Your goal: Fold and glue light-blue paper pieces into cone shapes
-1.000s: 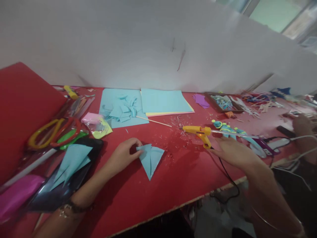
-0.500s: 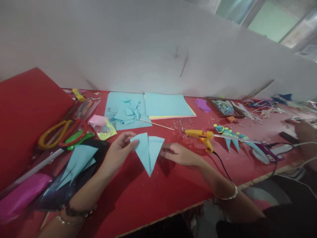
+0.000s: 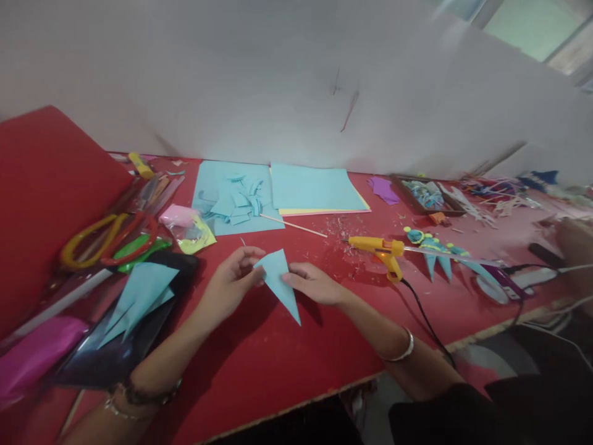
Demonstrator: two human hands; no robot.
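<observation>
A light blue paper cone (image 3: 280, 277), pointed end down and to the right, is held between my two hands above the red table. My left hand (image 3: 234, 279) pinches its upper left edge between thumb and fingers. On its right side, the thumb of my right hand (image 3: 315, 283) presses the front while the fingers go behind. Under and behind the paper, some fingertips are hidden. More folded blue paper pieces (image 3: 141, 300) lie on a dark pouch (image 3: 88, 361) to the left of my left forearm.
A yellow glue gun (image 3: 377, 247) with a lit orange spot lies at right, its cord running to the front edge. Blue sheets (image 3: 315, 187), paper scraps (image 3: 236, 201), and a thin stick (image 3: 294, 225) lie behind. Scissors (image 3: 130, 238) are at left; blue cone crafts (image 3: 438, 253) at right.
The blue paper went from a wider shape with two visible flaps to a narrower cone. My right hand moved from beside its right edge to gripping it.
</observation>
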